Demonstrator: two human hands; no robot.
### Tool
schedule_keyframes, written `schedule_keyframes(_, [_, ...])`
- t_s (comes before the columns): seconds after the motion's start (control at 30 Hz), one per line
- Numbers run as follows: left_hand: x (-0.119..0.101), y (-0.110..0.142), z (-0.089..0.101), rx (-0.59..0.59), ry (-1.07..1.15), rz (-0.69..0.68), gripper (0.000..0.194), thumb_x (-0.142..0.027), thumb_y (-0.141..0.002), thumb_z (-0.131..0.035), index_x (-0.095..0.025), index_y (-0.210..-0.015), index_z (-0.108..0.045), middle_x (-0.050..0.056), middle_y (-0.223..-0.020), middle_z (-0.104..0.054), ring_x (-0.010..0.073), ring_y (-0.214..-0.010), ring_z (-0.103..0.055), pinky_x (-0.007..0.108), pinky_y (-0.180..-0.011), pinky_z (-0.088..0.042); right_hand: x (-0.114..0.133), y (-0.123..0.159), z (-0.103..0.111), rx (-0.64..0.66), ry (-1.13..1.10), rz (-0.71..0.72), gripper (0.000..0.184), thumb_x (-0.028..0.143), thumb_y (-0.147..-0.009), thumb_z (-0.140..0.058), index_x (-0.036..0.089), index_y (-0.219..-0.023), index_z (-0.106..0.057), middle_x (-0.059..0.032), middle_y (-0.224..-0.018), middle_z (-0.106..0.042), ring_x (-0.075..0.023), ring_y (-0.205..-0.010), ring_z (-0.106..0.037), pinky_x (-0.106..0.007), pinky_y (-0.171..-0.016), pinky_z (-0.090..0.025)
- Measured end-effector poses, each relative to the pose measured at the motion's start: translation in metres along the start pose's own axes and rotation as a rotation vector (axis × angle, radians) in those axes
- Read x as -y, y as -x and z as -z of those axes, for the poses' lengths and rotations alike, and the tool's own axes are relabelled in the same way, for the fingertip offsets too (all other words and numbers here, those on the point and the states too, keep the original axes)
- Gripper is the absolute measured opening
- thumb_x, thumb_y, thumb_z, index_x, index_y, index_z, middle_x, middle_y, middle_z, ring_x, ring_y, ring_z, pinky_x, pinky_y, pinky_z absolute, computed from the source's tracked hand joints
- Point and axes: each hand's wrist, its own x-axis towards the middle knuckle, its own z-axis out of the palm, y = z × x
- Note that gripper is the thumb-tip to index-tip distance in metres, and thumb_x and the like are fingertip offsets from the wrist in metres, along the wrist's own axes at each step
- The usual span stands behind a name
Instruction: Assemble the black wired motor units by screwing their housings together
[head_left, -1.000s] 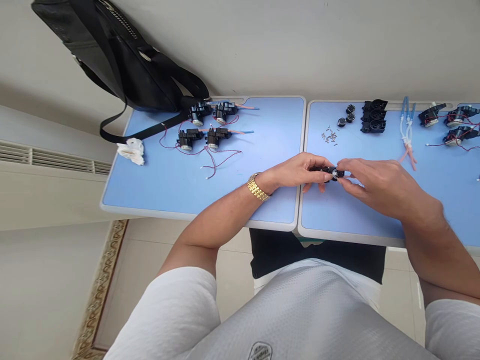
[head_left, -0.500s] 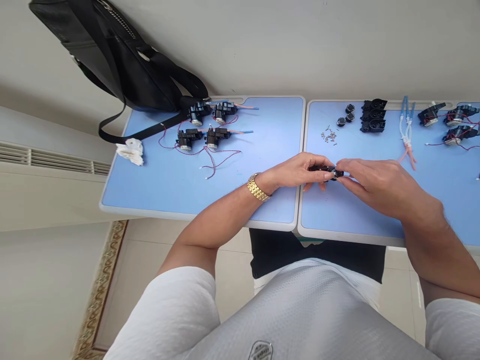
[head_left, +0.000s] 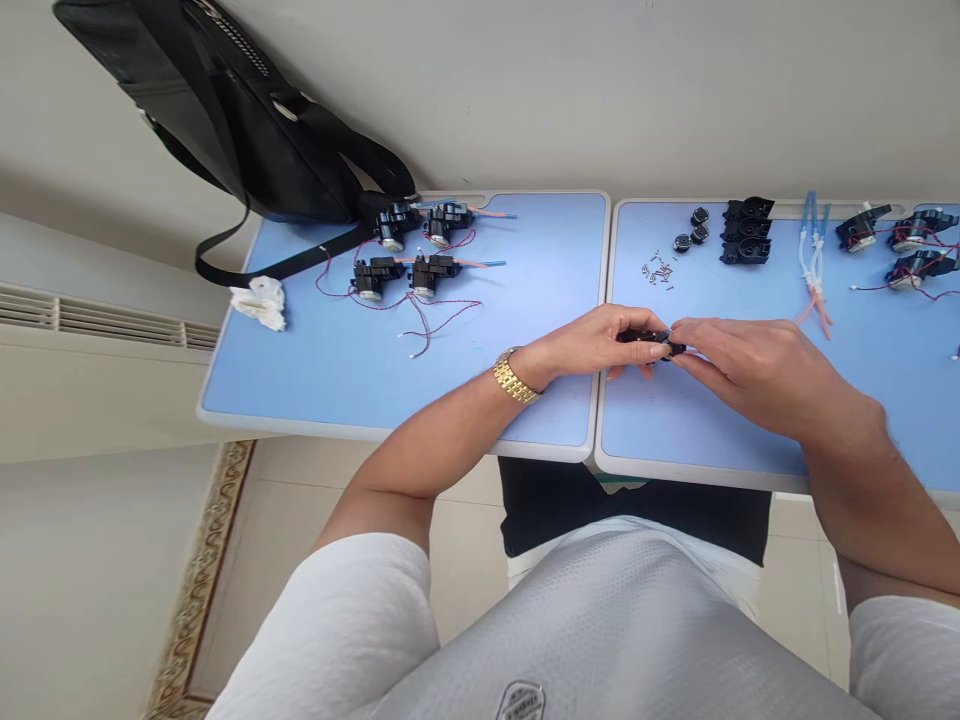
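Above the seam between two blue tables (head_left: 604, 300), my left hand (head_left: 589, 342) and my right hand (head_left: 750, 375) both pinch a small black motor-like part (head_left: 651, 340). My fingers hide most of it. A gold wristwatch (head_left: 516, 376) sits on my left wrist. Nearest my hands, beyond the fingertips, lies a scatter of tiny screws (head_left: 658, 268). Several black units with red wires (head_left: 379, 277) stand on the left table. On the right table are round black caps (head_left: 694, 228), stacked black housings (head_left: 746, 232), and blue-and-orange tubing (head_left: 814, 262).
More wired black units (head_left: 919, 250) lie at the right table's far end. A black bag (head_left: 232, 110) with a strap rests against the left table's far corner, near a crumpled white tissue (head_left: 259, 303). A wall heater (head_left: 97, 325) runs along the left.
My right fingertips have closed further over the black part, hiding its pale end. The whole view has drifted slightly, and the table items sit a little further left.
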Motion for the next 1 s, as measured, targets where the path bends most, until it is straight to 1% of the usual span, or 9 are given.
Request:
schedule_keyframes(0.1, [0.003,-0.001,0.000,-0.016,-0.010,-0.006,0.064,-0.070,-0.088,-0.088,-0.014,-0.116,-0.077,0.007,-0.094,-0.079,0.0116,-0.074,-0.070,0.020,-0.056,-0.049,0.001,-0.001,0.000,-0.033,0.047,0.058,0.020,0.023,-0.115,-0.052,0.019,-0.109,-0.071,-0.0075,-0.107,-0.085,-0.0205,-0.079,-0.077,-0.036,-0.059,-0.040])
schedule_keyframes(0.27, [0.011,-0.002,-0.001,-0.041,-0.005,-0.035,0.061,-0.068,-0.090,-0.087,-0.014,-0.117,-0.076,0.009,-0.103,-0.078,0.0161,-0.087,-0.076,0.020,-0.057,-0.052,0.004,-0.002,-0.002,-0.110,0.043,0.048,0.020,0.020,-0.115,-0.052,0.021,-0.109,-0.072,-0.0054,-0.114,-0.086,-0.0199,-0.087,-0.082,-0.036,-0.059,-0.044])
schedule_keyframes(0.37, [0.012,-0.002,-0.001,-0.048,0.011,-0.046,0.060,-0.067,-0.090,-0.087,-0.014,-0.116,-0.076,0.010,-0.106,-0.077,0.0167,-0.089,-0.077,0.019,-0.058,-0.051,0.004,-0.002,-0.004,-0.147,0.025,0.051,0.021,0.018,-0.115,-0.053,0.023,-0.109,-0.072,-0.0024,-0.113,-0.087,-0.0196,-0.092,-0.083,-0.035,-0.061,-0.048])
schedule_keyframes(0.5, [0.008,-0.001,-0.001,-0.048,0.048,-0.051,0.062,-0.068,-0.089,-0.088,-0.014,-0.117,-0.076,0.011,-0.109,-0.077,0.0177,-0.091,-0.079,0.019,-0.057,-0.051,0.002,-0.003,-0.006,-0.200,-0.016,0.047,0.019,0.018,-0.114,-0.056,0.024,-0.113,-0.073,-0.0006,-0.115,-0.087,-0.0192,-0.097,-0.085,-0.034,-0.066,-0.055])
schedule_keyframes(0.57, [0.006,-0.001,-0.001,-0.038,0.075,-0.054,0.063,-0.069,-0.089,-0.089,-0.013,-0.116,-0.075,0.010,-0.107,-0.078,0.0164,-0.088,-0.078,0.019,-0.055,-0.050,0.001,-0.003,-0.007,-0.218,-0.029,0.033,0.017,0.019,-0.113,-0.058,0.025,-0.116,-0.074,0.0001,-0.117,-0.087,-0.0202,-0.099,-0.085,-0.035,-0.067,-0.057])
schedule_keyframes(0.63, [0.004,0.000,-0.002,-0.031,0.095,-0.053,0.064,-0.071,-0.088,-0.088,-0.013,-0.113,-0.075,0.009,-0.099,-0.078,0.0138,-0.079,-0.074,0.020,-0.054,-0.049,0.000,-0.003,-0.008,-0.220,-0.039,0.015,0.017,0.021,-0.113,-0.060,0.027,-0.120,-0.075,0.0006,-0.120,-0.087,-0.0220,-0.103,-0.086,-0.036,-0.068,-0.058])
schedule_keyframes(0.77, [0.004,0.000,-0.001,-0.046,0.106,-0.030,0.064,-0.073,-0.091,-0.084,-0.013,-0.111,-0.075,0.006,-0.085,-0.078,0.0085,-0.060,-0.063,0.021,-0.052,-0.046,-0.005,-0.002,-0.007,-0.190,-0.083,-0.001,0.020,0.027,-0.112,-0.065,0.027,-0.129,-0.075,-0.0018,-0.125,-0.086,-0.0253,-0.107,-0.086,-0.038,-0.075,-0.062])
schedule_keyframes(0.87, [0.007,0.000,0.001,-0.036,0.135,-0.009,0.061,-0.072,-0.095,-0.081,-0.014,-0.112,-0.075,0.004,-0.081,-0.078,0.0055,-0.051,-0.054,0.021,-0.049,-0.041,-0.008,-0.001,-0.007,-0.172,-0.108,-0.001,0.027,0.028,-0.109,-0.068,0.026,-0.136,-0.073,-0.0042,-0.131,-0.085,-0.0267,-0.109,-0.085,-0.039,-0.079,-0.063])
schedule_keyframes(1.0, [0.010,0.000,0.001,-0.024,0.200,0.003,0.059,-0.072,-0.095,-0.081,-0.015,-0.107,-0.072,0.004,-0.079,-0.076,0.0042,-0.047,-0.047,0.022,-0.044,-0.032,-0.009,-0.002,-0.005,-0.164,-0.112,-0.024,0.031,0.027,-0.109,-0.067,0.030,-0.139,-0.073,-0.0028,-0.131,-0.085,-0.0268,-0.113,-0.084,-0.038,-0.082,-0.062])
